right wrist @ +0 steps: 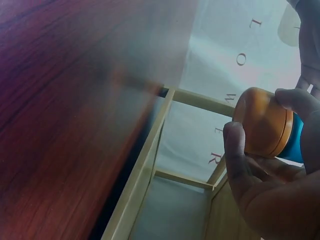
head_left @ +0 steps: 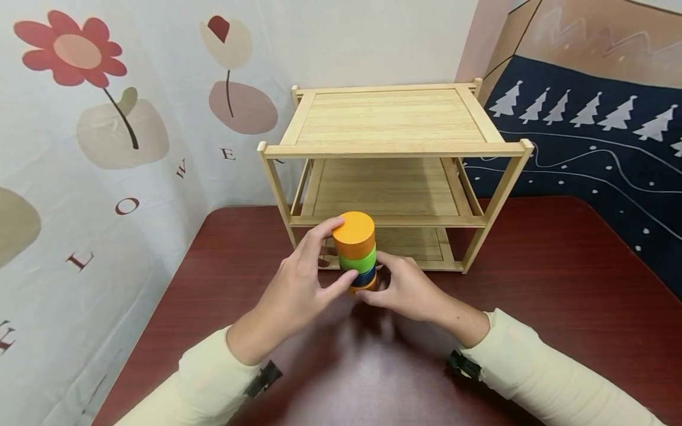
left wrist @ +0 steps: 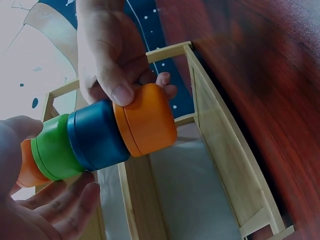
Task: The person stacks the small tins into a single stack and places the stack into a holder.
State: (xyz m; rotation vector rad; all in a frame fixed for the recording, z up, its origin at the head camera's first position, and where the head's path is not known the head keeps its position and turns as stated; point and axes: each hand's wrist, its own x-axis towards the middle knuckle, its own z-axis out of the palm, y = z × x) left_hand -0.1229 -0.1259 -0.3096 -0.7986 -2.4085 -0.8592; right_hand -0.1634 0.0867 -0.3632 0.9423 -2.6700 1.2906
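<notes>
A stack of round coloured containers is held up in front of the shelf. In the head view, an orange piece tops it, with green, dark blue and another orange piece below. My left hand grips the upper part, index finger at the top orange rim and thumb lower down by the blue. My right hand holds the bottom orange piece, thumb and fingers on either side of it. The left wrist view shows the right thumb pressed at that piece's seam.
Behind the hands stands a wooden shelf with three tiers on a dark red table. A flower-printed cloth hangs at the left. A navy panel with white trees is at the right.
</notes>
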